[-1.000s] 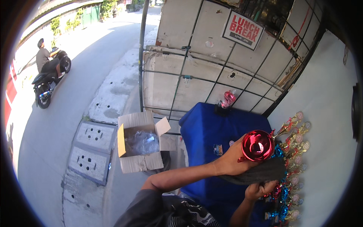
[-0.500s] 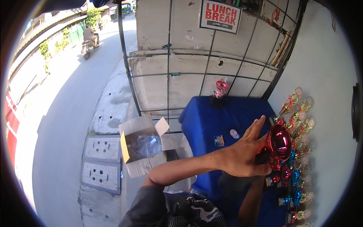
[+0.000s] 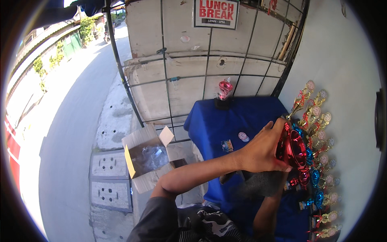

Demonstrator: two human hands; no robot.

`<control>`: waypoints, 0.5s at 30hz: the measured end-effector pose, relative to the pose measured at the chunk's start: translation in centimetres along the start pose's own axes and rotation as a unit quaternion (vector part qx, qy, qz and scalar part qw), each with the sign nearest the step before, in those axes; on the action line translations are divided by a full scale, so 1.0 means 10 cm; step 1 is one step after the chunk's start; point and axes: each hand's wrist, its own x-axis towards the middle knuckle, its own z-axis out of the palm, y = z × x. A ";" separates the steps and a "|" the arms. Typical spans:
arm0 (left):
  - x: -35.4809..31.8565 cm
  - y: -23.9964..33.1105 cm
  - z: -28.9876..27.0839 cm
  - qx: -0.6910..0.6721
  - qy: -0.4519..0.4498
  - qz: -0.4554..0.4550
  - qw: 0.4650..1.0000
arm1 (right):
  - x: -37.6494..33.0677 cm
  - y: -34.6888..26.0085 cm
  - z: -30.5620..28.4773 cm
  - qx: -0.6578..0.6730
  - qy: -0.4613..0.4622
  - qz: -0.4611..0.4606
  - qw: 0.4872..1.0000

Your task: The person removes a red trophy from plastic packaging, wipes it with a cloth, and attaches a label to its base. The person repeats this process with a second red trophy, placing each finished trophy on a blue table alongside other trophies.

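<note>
An open cardboard box (image 3: 150, 161) with crumpled clear plastic inside sits on the pavement left of the blue-draped table (image 3: 213, 125), where a small pink trophy (image 3: 224, 93) stands at the back by the wire grille. The left hand (image 3: 260, 149) grasps a red metallic trophy cup (image 3: 293, 147), tipped so its mouth faces right and its long axis lies roughly level, over the table's right part. It sits just beside rows of gold, blue and red trophies (image 3: 316, 133) along the white wall; the right hand is hidden beneath, its grip impossible to tell.

— Where did the cup (image 3: 291, 147) sit?
— I saw it in the left hand (image 3: 261, 148), over the table (image 3: 209, 125), just left of the trophy rows (image 3: 318, 161).
— And the box (image 3: 150, 161)?
— On the pavement, left of the table; one small trophy (image 3: 224, 93) stood at the table's far edge.
</note>
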 end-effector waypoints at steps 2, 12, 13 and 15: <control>0.00 0.04 0.04 -0.149 -0.038 -0.064 0.986 | -0.01 0.02 -0.01 0.001 -0.001 0.004 1.000; -0.12 -0.12 0.09 -0.113 0.067 -0.129 0.983 | -0.01 0.16 0.01 0.001 -0.008 0.005 1.000; -0.13 -0.14 0.11 -0.149 0.104 -0.119 0.976 | 0.02 0.16 0.00 0.000 -0.007 0.004 1.000; -0.14 -0.16 0.14 -0.090 0.162 -0.152 0.971 | 0.05 0.17 -0.01 0.003 -0.006 0.002 1.000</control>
